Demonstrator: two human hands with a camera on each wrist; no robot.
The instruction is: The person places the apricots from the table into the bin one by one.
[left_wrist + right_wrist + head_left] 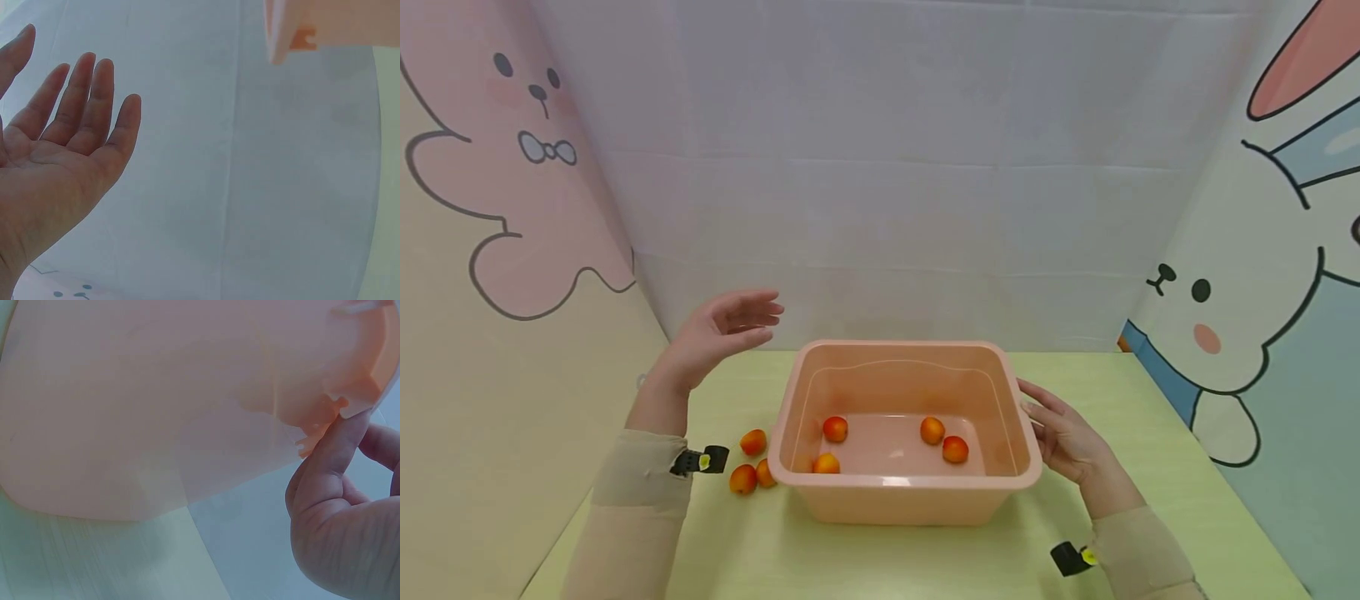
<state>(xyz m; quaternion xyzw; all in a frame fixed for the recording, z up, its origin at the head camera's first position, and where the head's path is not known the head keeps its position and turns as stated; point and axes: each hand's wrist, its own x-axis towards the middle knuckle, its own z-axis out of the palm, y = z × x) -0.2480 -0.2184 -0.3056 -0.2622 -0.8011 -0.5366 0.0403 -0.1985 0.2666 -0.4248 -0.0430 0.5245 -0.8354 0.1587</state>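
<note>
A pink plastic bin (898, 502) stands on the table with several small orange-red fruits (955, 450) on its floor, two on the right and the others on the left. Beside its left wall lie three more such fruits (743, 479). My left hand (722, 329) is raised left of the bin's far corner, fingers spread apart and holding nothing; the palm shows in the left wrist view. At the bin's right side, my right hand (1067, 433) holds the rim from outside. In the right wrist view its fingers (340, 447) bend up against the rim's underside.
The pale green table (1150, 433) runs back to a white cloth wall (895, 183). Side panels with cartoon animals flank it, a pink one (542, 217) on the left and a rabbit (1232, 325) on the right.
</note>
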